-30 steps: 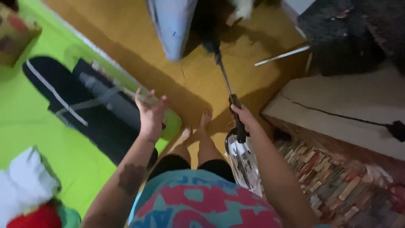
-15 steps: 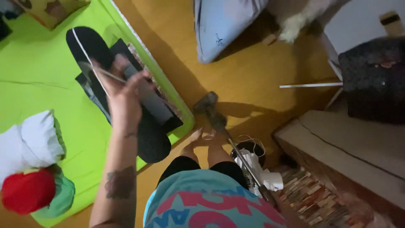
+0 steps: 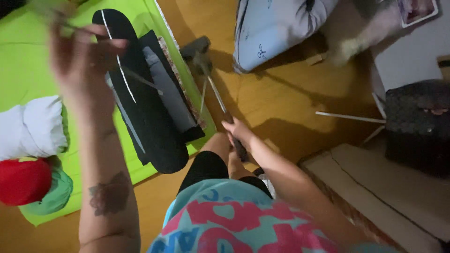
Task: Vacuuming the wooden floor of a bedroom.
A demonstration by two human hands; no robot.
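The fingers point(image 3: 236, 127) of the right hand point(image 3: 240, 133) were wrapped tight round the dark grip of a long-handled broom point(image 3: 216, 96), whose shaft ran from the hand toward eleven o'clock to its grey head, which rested on the wooden floor point(image 3: 281, 103) just beside the edge of the green mat point(image 3: 28, 70). The left hand point(image 3: 82, 61) was raised at ten o'clock, blurred, with its fingers curled loosely; whether they gripped anything could not be told. Under it on the mat lay a black garment point(image 3: 150, 136) with a white stripe. At nine o'clock sat a white bundle point(image 3: 33, 126), with a red one point(image 3: 23, 180) below it. A pale blue cushion point(image 3: 276, 28) lay at one o'clock. At three o'clock stood a dark quilted box point(image 3: 417, 126), and a rectangular pinkish card point(image 3: 417, 9) lay in the top right corner.
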